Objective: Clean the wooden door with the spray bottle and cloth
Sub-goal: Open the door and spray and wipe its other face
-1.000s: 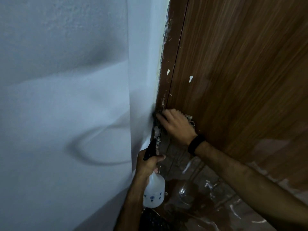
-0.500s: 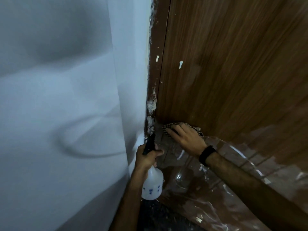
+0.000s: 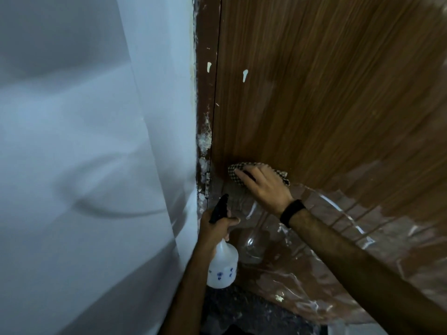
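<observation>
The cloth (image 3: 260, 168) is pressed flat under the right hand (image 3: 264, 187); the spray bottle (image 3: 222, 264), at six o'clock, is gripped by the left hand (image 3: 215, 228). Loose plastic film (image 3: 314, 250) could be snagged.

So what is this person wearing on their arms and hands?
Very little. Both forearms are bare, with no sleeves in view and no gloves. The right hand has a plain black band around its wrist. The left hand and its wrist show nothing worn.

One door (image 3: 326, 93); one spray bottle (image 3: 222, 264); one cloth (image 3: 235, 171); two hands (image 3: 262, 187)
</observation>
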Demonstrator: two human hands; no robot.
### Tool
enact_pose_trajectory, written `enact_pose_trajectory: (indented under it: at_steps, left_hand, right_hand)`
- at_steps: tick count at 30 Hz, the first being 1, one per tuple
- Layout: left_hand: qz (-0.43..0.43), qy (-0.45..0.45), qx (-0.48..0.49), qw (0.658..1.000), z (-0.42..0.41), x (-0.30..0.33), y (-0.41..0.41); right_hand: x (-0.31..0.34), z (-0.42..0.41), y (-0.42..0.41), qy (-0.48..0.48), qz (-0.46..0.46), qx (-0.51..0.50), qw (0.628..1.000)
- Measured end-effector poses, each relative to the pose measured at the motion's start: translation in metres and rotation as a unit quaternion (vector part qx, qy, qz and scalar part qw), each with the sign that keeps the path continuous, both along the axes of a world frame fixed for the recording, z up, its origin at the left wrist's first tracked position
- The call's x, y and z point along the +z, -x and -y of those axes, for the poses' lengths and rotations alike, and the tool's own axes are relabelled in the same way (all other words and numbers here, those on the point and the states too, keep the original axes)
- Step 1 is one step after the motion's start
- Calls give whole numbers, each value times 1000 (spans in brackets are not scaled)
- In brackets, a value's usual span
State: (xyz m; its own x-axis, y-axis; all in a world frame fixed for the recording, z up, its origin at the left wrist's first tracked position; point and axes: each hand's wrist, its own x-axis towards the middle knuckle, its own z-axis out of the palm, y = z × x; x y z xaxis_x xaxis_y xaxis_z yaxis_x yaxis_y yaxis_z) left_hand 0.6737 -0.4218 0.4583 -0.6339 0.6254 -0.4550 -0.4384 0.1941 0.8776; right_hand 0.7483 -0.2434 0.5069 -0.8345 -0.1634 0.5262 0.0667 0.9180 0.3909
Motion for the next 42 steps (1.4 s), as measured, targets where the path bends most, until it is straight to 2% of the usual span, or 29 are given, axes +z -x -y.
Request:
enact_pose_trajectory:
  at_steps: [4, 12, 14, 19, 22, 26, 29, 31, 35, 37, 40, 42]
  left_hand:
    - [5, 19, 27, 999, 0, -8, -1]
    - [12, 0, 34, 999, 1, -9, -4]
    - [7, -7, 44, 999, 2, -7, -4]
    - [16, 3, 66, 998, 8, -8, 1]
    - [10, 12, 74, 997, 13, -9, 4]
    - [9, -5, 68, 998, 14, -10, 5]
    - [14, -6, 58, 998, 13, -10, 3]
    - [9, -10, 56, 998, 12, -9, 2]
    - [4, -12, 38, 999, 7, -7, -1]
    - [-1, -9, 27, 1000, 7, -7, -2]
    - [-12, -8, 7, 1000, 6, -5, -2]
    - [-20, -4, -16, 1000, 3, -2, -3]
  right_hand:
    - [-11, -2, 2, 1, 55, 11, 998]
    - [42, 15, 62, 11, -35, 22, 999]
    - [24, 14, 68, -11, -4, 21, 1000]
    - [-30, 13, 42, -44, 141, 41, 988]
    - [-35, 11, 26, -36, 166, 45, 984]
    - [-10, 8, 37, -35, 78, 44, 995]
    - [19, 15, 57, 6, -11, 33, 999]
    - [16, 17, 65, 3, -5, 28, 1000]
    - [-23, 13, 54, -68, 93, 56, 992]
    - [-30, 14, 44, -71, 112, 53, 990]
    - [-25, 15, 32, -10, 93, 30, 995]
    - [-17, 15, 20, 63, 37, 20, 997]
